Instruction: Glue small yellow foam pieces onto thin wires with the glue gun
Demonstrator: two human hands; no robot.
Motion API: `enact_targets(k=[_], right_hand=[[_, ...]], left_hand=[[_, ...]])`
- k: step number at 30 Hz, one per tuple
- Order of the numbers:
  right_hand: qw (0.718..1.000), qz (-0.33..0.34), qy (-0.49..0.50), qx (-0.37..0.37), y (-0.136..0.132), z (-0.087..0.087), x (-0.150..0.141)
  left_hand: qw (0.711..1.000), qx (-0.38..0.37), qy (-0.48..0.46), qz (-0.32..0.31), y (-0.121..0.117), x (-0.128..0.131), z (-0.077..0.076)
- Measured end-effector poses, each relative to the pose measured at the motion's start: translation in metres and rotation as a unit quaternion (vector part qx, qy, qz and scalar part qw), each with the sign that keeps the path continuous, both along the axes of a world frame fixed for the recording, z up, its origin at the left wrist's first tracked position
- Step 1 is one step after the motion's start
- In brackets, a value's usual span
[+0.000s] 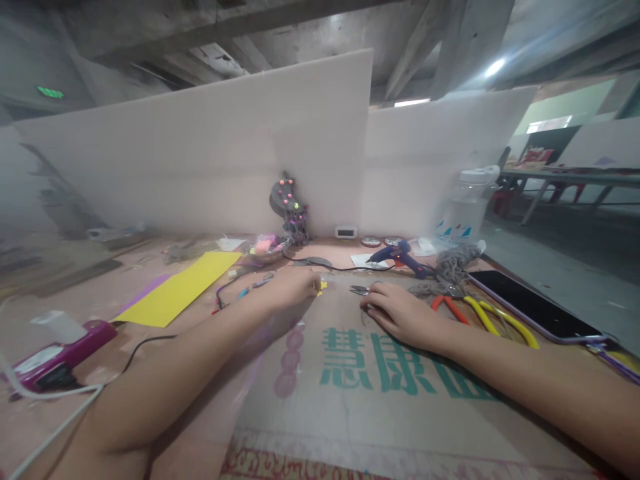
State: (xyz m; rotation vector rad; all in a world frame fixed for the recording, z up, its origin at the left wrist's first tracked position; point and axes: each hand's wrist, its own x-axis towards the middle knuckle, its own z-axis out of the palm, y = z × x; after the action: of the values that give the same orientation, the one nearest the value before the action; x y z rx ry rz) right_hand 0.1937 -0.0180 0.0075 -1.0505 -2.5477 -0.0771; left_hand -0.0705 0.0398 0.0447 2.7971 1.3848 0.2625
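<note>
My left hand (303, 283) is closed in a pinch by a small yellow piece (323, 287), its fingertips on the piece's left edge. My right hand (393, 310) rests low over the printed board (310, 407), fingers bent and slightly apart. Just beyond its fingertips poke the metal jaws of pliers (359, 290); the hand hides what lies behind them. A thin dark strand (363, 319) shows below these fingertips, and I cannot tell whether they touch it. Orange handles (450, 310) and yellow-handled pliers (503, 320) lie beyond my right forearm.
A blue glue gun (400, 257) lies at the back, near grey yarn (455, 263) and a phone (535, 303). Yellow sheet (183, 290) and a magenta tool (65, 360) with cables are left. A decorated grey figure (290, 207) and clear bottle (463, 207) stand by the white partition (200, 160).
</note>
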Motion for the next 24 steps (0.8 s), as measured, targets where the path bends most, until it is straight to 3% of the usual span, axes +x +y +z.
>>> enact_targets(k=[17,24], right_hand=[[1.0,-0.007,-0.005,0.001,0.001,-0.001,-0.001],[1.0,-0.006,-0.006,0.002,0.0,-0.001,0.0]], left_hand=[[0.998,-0.019,-0.037,-0.052,0.012,-0.002,-0.011],[0.999,-0.023,-0.02,-0.026,0.009,-0.002,-0.006]])
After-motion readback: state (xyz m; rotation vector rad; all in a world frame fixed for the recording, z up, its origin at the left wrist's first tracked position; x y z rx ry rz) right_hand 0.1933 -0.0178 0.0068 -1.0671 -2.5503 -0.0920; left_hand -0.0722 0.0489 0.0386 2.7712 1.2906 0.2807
